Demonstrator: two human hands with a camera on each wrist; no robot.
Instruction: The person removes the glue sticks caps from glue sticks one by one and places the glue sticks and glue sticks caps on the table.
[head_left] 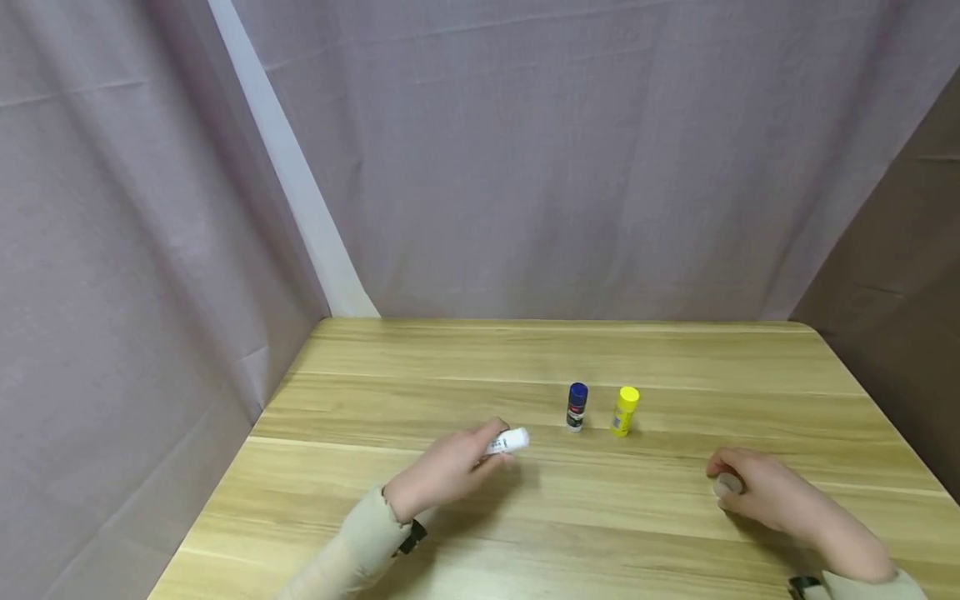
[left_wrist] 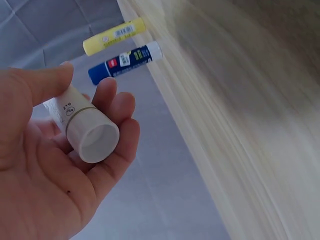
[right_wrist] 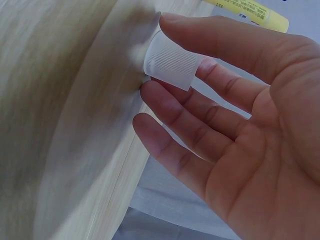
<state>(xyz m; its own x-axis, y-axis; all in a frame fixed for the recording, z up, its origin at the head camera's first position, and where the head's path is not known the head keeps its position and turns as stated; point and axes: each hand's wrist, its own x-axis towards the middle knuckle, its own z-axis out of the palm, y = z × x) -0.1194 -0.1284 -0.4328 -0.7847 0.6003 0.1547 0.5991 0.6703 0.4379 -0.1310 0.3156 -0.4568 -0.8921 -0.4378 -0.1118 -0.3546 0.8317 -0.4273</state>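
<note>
My left hand (head_left: 447, 467) holds a white glue stick (head_left: 510, 441) above the table, pinched between thumb and fingers. The left wrist view shows the stick's round hollow end (left_wrist: 98, 142) facing the camera, with small print on its barrel. Lower right, my right hand (head_left: 780, 492) has its thumb and fingers around a small translucent white cap (head_left: 727, 485). Ridges run along the side of this cap (right_wrist: 172, 61) in the right wrist view, its wider end close to the tabletop. The thumb overlaps one side, and some fingertips lie behind it.
Between the hands, farther back, a blue glue stick (head_left: 576, 407) with a white base stands upright beside a yellow glue stick (head_left: 625, 412). They stand on a wood-grain table (head_left: 420, 367). Grey curtains (head_left: 525, 167) hang behind the table and along its sides.
</note>
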